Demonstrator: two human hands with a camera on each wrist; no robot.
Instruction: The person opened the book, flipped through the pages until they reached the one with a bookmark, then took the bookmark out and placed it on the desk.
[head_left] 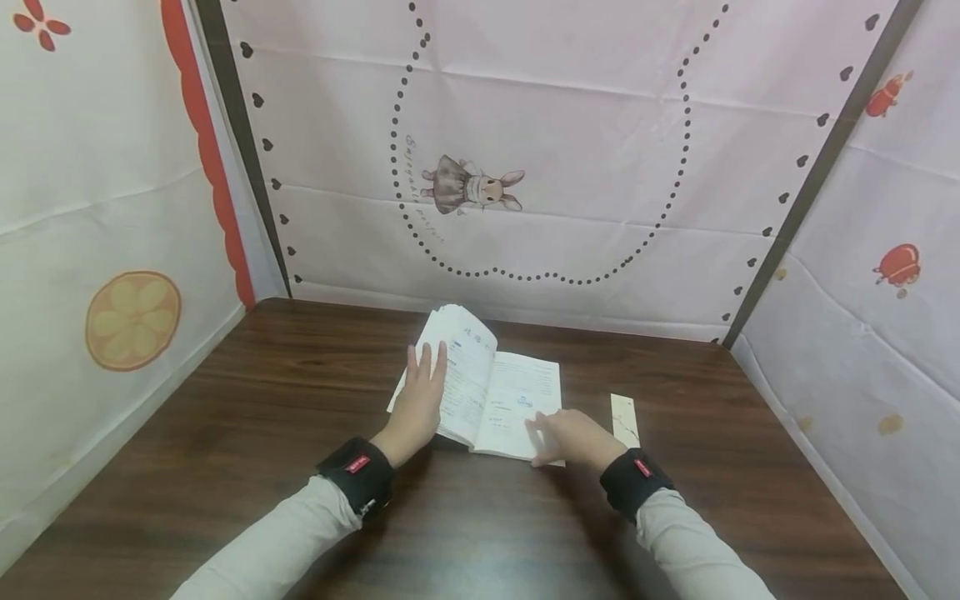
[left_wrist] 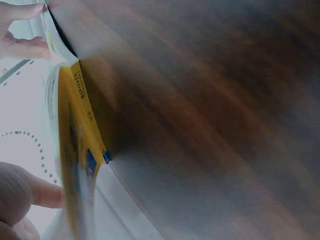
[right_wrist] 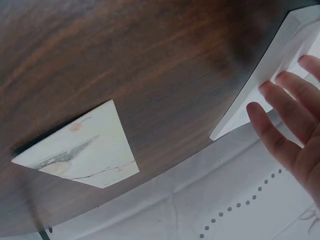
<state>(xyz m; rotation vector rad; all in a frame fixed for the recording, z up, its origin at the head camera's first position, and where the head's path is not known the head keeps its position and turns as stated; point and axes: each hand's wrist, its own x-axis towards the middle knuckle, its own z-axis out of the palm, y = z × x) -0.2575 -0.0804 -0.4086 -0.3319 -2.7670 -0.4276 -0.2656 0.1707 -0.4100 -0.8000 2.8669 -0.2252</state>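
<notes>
An open book (head_left: 495, 392) with white printed pages lies on the dark wooden table (head_left: 262, 433). My left hand (head_left: 418, 398) lies flat with straight fingers on the raised left stack of pages. Flat on the lower part of the right page rests my right hand (head_left: 564, 435), its fingers straight. The left wrist view shows the book's yellow cover (left_wrist: 75, 145) on edge and a fingertip (left_wrist: 42, 192) against it. In the right wrist view straight fingers (right_wrist: 280, 130) touch the white page block (right_wrist: 270, 75). A pale narrow bookmark (head_left: 625, 418) (right_wrist: 85, 150) lies just right of the book.
Pale printed cloth walls enclose the table on three sides: a rabbit picture (head_left: 472, 187) at the back, an orange slice print (head_left: 132, 319) on the left, red prints (head_left: 897, 265) on the right. Dark poles (head_left: 817, 167) stand in the back corners.
</notes>
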